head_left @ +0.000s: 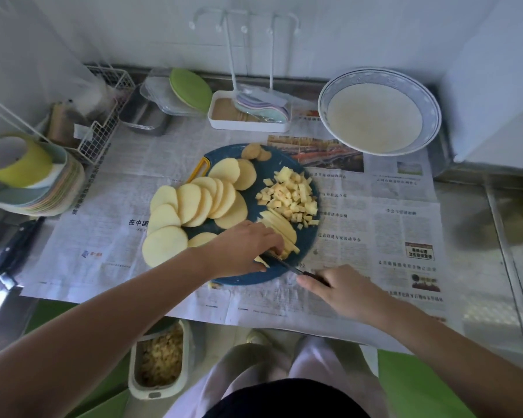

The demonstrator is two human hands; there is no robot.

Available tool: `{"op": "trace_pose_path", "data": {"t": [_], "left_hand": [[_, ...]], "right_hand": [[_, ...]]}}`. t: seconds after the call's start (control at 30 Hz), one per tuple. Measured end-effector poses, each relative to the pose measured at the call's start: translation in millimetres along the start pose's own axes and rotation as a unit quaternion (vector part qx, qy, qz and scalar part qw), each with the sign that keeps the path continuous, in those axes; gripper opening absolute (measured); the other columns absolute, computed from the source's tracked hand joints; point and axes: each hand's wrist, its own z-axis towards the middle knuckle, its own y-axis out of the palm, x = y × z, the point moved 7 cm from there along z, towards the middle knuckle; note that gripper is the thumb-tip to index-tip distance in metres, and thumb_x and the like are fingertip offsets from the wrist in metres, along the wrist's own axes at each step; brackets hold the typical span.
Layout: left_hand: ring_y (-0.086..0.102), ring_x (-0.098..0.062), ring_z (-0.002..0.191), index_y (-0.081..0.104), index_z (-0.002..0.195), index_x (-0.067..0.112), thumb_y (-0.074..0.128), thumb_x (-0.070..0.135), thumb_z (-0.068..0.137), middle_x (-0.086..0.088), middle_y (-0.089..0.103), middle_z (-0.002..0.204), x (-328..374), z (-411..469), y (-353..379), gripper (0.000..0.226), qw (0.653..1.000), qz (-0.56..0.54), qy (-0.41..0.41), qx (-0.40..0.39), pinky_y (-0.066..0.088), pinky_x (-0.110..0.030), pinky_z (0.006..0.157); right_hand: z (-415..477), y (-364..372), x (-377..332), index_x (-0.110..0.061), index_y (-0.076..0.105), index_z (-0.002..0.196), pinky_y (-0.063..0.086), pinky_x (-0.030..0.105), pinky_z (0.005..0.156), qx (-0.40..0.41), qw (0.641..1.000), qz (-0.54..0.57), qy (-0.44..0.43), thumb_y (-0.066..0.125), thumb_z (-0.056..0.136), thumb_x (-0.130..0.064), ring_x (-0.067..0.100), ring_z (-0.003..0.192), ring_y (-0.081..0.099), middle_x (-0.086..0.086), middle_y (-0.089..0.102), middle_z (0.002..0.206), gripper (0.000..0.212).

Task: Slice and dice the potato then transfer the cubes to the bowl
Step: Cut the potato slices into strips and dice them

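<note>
Potato pieces cover a round blue cutting board (307,239) on newspaper (109,236) spread over the counter (471,251). A white bowl (431,116) stands at the back right, well apart from the board. Round slices (191,203) fan across the board's left side, and a heap of cubes (290,197) lies on its right. The left hand (242,248) holds a stack of strips (280,226) under bent fingers. The right hand (338,291) grips a knife (284,263), its blade against the strips.

Right of the cutting board (308,239), bare newspaper (390,206) leaves open room up to the bowl (431,116); behind the board stands a white rack (248,125), left of it stacked plates (58,196) and a wire basket (103,137)
</note>
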Motion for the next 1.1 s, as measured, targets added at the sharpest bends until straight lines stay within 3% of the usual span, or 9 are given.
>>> {"op": "trace_pose_path", "data": {"t": [0.27, 0.43, 0.53, 0.67, 0.8, 0.97, 1.03, 1.1], "left_hand": [[0.058, -0.019, 0.086, 0.069, 0.096, 0.02, 0.087, 0.016, 0.063, 0.001, 0.063, 0.093, 3.3, 1.3, -14.1, 0.038, 0.998, 0.034, 0.04, 0.047, 0.042, -0.027, 0.073], [0.051, -0.014, 0.105, 0.058, 0.114, 0.023, 0.066, 0.02, 0.088, 0.006, 0.062, 0.106, -4.5, -1.3, -14.1, 0.027, 0.999, 0.042, -0.022, 0.014, 0.029, -0.025, 0.097], [0.049, -0.014, 0.107, 0.057, 0.118, 0.024, 0.066, 0.026, 0.088, 0.008, 0.062, 0.108, -11.1, -3.0, -22.4, 0.032, 0.998, 0.044, -0.043, 0.019, 0.02, -0.021, 0.099], [0.049, -0.015, 0.104, 0.057, 0.122, 0.025, 0.073, 0.029, 0.083, 0.004, 0.062, 0.106, -25.9, -11.4, -36.6, 0.043, 0.995, -0.017, -0.087, 0.046, 0.032, -0.023, 0.094], [0.045, -0.013, 0.12, 0.047, 0.133, 0.028, 0.078, 0.028, 0.077, 0.004, 0.051, 0.131, -38.5, -23.0, -40.4, 0.064, 0.987, -0.07, -0.129, 0.057, 0.039, -0.03, 0.1], [0.038, -0.011, 0.124, 0.037, 0.138, 0.026, 0.081, 0.034, 0.073, 0.006, 0.038, 0.138, -35.4, -19.5, -33.2, 0.079, 0.99, -0.047, -0.127, 0.029, 0.032, -0.02, 0.097], [0.039, -0.012, 0.124, 0.037, 0.138, 0.025, 0.078, 0.034, 0.076, 0.004, 0.037, 0.136, -38.5, -20.5, -40.5, 0.075, 0.985, -0.057, -0.151, 0.057, 0.035, -0.025, 0.101], [0.041, -0.013, 0.12, 0.042, 0.134, 0.024, 0.074, 0.033, 0.08, 0.003, 0.041, 0.131, -26.2, -19.4, -51.3, 0.063, 0.989, -0.039, -0.109, 0.091, 0.037, -0.03, 0.102]], "right_hand": [[-13.8, -13.3, 0.5, -0.019, 0.042, 0.062, 0.029, 0.021, 0.045, 0.014, 1.0, -0.02, -0.016, 0.037, 0.086, -0.069, 0.005, 0.036, 0.03, -0.007, 0.038, 0.049, 0.056], [-18.6, -25.2, -1.7, -0.018, 0.039, 0.061, 0.027, 0.021, 0.044, 0.025, 1.0, -0.003, -0.014, 0.036, 0.081, -0.073, 0.005, 0.038, 0.028, -0.007, 0.035, 0.049, 0.058], [-23.5, -32.6, -0.4, -0.017, 0.038, 0.061, 0.025, 0.021, 0.044, 0.023, 0.999, -0.02, -0.016, 0.039, 0.085, -0.068, 0.008, 0.04, 0.027, -0.005, 0.034, 0.05, 0.057], [-30.1, -42.9, 6.5, -0.016, 0.041, 0.062, 0.026, 0.024, 0.045, 0.034, 0.999, 0.0, -0.008, 0.039, 0.082, -0.07, 0.007, 0.04, 0.028, -0.006, 0.034, 0.05, 0.058], [-38.9, -54.1, 13.0, -0.015, 0.042, 0.06, 0.026, 0.023, 0.046, 0.062, 0.998, 0.019, 0.004, 0.038, 0.077, -0.074, 0.006, 0.039, 0.028, -0.007, 0.034, 0.048, 0.061], [-48.8, -64.1, 11.3, -0.025, 0.044, 0.067, 0.031, 0.019, 0.045, 0.124, 0.983, -0.134, -0.001, 0.021, 0.072, -0.078, 0.005, 0.04, 0.041, -0.008, 0.045, 0.051, 0.058], [-49.6, -65.4, 10.2, -0.027, 0.042, 0.073, 0.03, 0.019, 0.044, 0.135, 0.968, -0.213, -0.003, 0.014, 0.073, -0.078, 0.006, 0.043, 0.043, -0.008, 0.047, 0.056, 0.059], [-47.2, -64.0, 9.6, -0.026, 0.042, 0.079, 0.029, 0.019, 0.044, 0.131, 0.957, -0.258, 0.002, 0.018, 0.083, -0.074, 0.006, 0.045, 0.041, -0.008, 0.046, 0.058, 0.053]]}}
